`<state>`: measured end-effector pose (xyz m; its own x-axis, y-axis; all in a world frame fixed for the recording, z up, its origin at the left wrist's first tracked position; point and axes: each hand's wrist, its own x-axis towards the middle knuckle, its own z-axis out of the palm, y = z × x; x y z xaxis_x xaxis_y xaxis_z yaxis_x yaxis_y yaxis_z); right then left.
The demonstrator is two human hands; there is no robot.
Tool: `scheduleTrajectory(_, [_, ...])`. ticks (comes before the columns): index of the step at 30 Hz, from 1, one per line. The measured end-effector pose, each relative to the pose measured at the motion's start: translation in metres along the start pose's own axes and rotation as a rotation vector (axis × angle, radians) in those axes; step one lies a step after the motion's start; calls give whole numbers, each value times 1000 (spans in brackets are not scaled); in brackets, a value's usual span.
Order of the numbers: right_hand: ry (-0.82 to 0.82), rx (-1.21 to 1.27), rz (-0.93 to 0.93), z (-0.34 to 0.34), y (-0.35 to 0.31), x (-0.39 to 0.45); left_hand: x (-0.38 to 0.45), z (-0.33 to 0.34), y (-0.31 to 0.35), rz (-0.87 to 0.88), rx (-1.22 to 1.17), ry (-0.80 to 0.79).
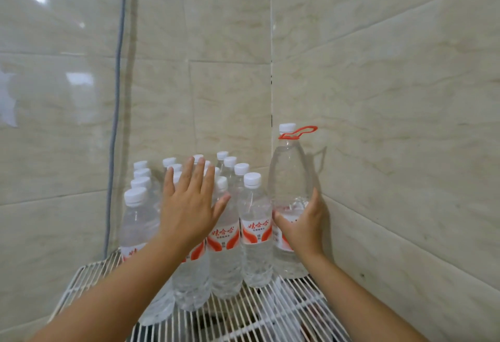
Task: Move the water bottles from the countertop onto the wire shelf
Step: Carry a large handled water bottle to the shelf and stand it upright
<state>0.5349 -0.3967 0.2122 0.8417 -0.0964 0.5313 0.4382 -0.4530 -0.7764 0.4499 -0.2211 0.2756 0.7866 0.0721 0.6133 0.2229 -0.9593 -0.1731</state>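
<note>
**Gripping the big bottle at the shelf's right edge**

Standing on the white wire shelf (273,312), a cluster of small bottles (255,230) fills the back and middle, set in rows that run toward the tiled wall (221,93). All are upright, with white caps and red-and-white labels, and they stand touching or just beside one another. The front row comes close to the shelf's near edge on the left side.

At the shelf's right edge, in the back corner where the two walls meet, stands the big bottle (290,176), upright, clear, taller than the rest, with a white cap and a red carry loop (297,132) at its neck. It stands just beside the rightmost small bottle.

The right hand (304,224) is wrapped round the big bottle's lower body at label height, thumb on the left side and fingers curled round the right. Whether the bottle's base rests fully on the wires cannot be told, since the forearm covers part of it.

The left hand (189,206) is spread flat, fingers straight and slightly apart, held in front of the middle rows at cap height. It holds nothing; whether the palm touches the caps behind it cannot be told.

A grey cable (117,98) runs down the wall to the left of the bottles.
</note>
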Motion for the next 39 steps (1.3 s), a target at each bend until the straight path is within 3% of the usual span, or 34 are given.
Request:
scheduleTrajectory(6, [-172, -90, -7, -17, 6, -6, 3, -10, 4, 22, -32, -9])
scheduleTrajectory(8, [-233, -63, 14, -18, 12, -11, 8, -8, 6, 48, -32, 70])
scheduleTrajectory(16, [-197, -2, 5, -4, 18, -3, 24, -11, 12, 144, 57, 81])
scheduleTrajectory(23, [-258, 111, 28, 37, 31, 33, 28, 3, 12, 104, 72, 132])
scheduleTrajectory(28, [-213, 112, 42, 61, 23, 57, 24, 7, 10, 99, 107, 138])
scheduleTrajectory(30, [-270, -25, 5, 69, 24, 57, 24, 7, 10, 103, 127, 151])
scheduleTrajectory(32, [-202, -220, -115, 78, 29, 56, 24, 9, 9, 116, 129, 175])
scheduleTrajectory(39, [-173, -436, -205, 95, 43, 67, 21, 13, 11, 99, 158, 212])
